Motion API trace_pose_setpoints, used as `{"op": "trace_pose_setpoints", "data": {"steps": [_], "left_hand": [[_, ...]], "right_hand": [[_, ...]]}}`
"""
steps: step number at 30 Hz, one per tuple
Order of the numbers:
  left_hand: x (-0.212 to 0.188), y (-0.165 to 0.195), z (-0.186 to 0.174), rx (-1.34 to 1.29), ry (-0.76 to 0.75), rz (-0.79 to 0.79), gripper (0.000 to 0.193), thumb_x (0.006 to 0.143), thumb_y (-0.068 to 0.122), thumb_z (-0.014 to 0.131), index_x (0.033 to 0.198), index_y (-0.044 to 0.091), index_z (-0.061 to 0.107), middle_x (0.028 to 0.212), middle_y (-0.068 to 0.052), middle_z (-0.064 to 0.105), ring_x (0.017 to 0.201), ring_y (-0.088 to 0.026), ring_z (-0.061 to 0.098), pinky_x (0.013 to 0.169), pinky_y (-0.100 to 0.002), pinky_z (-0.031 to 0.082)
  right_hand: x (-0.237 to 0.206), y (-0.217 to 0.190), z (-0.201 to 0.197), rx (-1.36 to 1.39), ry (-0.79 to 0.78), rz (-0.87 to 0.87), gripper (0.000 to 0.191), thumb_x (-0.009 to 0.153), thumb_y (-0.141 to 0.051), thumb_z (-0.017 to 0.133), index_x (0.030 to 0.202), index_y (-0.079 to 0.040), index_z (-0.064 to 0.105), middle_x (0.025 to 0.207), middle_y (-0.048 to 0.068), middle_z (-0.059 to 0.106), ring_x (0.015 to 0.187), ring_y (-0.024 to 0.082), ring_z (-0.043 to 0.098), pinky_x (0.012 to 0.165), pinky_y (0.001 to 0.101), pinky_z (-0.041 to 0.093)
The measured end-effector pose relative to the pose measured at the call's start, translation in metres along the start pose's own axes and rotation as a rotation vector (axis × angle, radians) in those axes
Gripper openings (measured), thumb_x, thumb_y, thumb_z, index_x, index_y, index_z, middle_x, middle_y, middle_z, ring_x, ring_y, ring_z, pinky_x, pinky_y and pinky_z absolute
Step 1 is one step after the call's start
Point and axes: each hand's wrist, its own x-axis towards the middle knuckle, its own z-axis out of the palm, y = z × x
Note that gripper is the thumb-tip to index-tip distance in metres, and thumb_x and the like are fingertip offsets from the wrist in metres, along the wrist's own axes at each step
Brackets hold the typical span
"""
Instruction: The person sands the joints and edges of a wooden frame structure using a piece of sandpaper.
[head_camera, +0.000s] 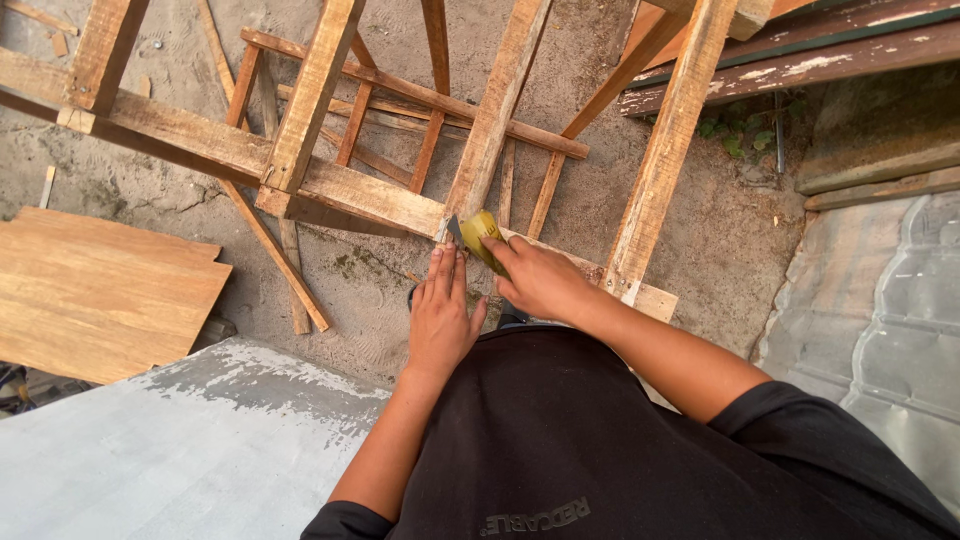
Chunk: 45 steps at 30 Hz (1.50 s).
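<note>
Yellow marks the tape measure (481, 236), which my right hand (541, 279) has its fingers wrapped around, pressing it against the wooden frame (345, 185) where a slanted post meets the long horizontal beam. Head view: my left hand (440, 310) lies flat and open beside it, fingers straight and together, fingertips touching the lower edge of the same beam; it has hold of nothing. The two hands sit just beside each other, the tape measure between them and slightly above. The frame is built of rough, unpainted timber, with several posts running up out of view and thinner crossed slats (400, 110) behind them, so the sandy ground (610, 190) shows only through the gaps. Left of the hands a flat plywood sheet (100, 290) lies on the ground, well apart from the frame joint. A pale grey slab (190, 440) fills the lower left corner. At the right edge runs grey corrugated sheeting (880, 330), with weathered planks (800, 55) above it.
</note>
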Motion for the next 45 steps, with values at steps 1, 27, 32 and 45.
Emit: {"op": "trace_pose_setpoints", "data": {"steps": [1,27,32,45], "left_hand": [[0.000,-0.003,-0.002,-0.002,0.020,0.019,0.073,0.089,0.033,0.071,0.144,-0.007,0.047,0.155,-0.023,0.041,0.146,-0.035,0.038,0.106,-0.047,0.040],[0.054,-0.075,-0.049,-0.123,-0.152,0.591,0.046,0.093,0.028,0.071,0.128,0.000,0.064,0.130,-0.013,0.061,0.121,-0.032,0.057,0.101,-0.043,0.045],[0.060,-0.081,-0.052,-0.164,-0.138,0.706,0.044,0.091,0.025,0.072,0.126,0.000,0.064,0.127,-0.014,0.061,0.120,-0.033,0.058,0.102,-0.045,0.046],[0.067,-0.096,-0.051,-0.175,-0.206,0.826,0.050,0.090,0.026,0.071,0.129,-0.003,0.062,0.130,-0.016,0.060,0.123,-0.033,0.057,0.104,-0.045,0.044]], "right_hand": [[-0.006,-0.003,0.004,0.004,-0.015,0.040,0.064,0.097,-0.026,0.056,0.155,-0.008,0.032,0.123,0.022,0.057,0.097,0.032,0.068,0.079,0.0437,0.061],[-0.041,-0.052,0.067,0.346,0.356,0.526,0.065,0.093,-0.022,0.059,0.154,-0.017,0.037,0.121,0.017,0.057,0.095,0.038,0.068,0.083,0.0480,0.057],[-0.037,-0.069,0.073,0.376,0.499,0.547,0.063,0.093,-0.024,0.059,0.152,-0.015,0.039,0.124,0.020,0.057,0.098,0.041,0.066,0.082,0.0497,0.056],[-0.032,-0.071,0.083,0.334,0.476,0.812,0.069,0.097,-0.028,0.058,0.160,-0.018,0.031,0.122,0.018,0.056,0.099,0.036,0.067,0.087,0.0473,0.058]]}}
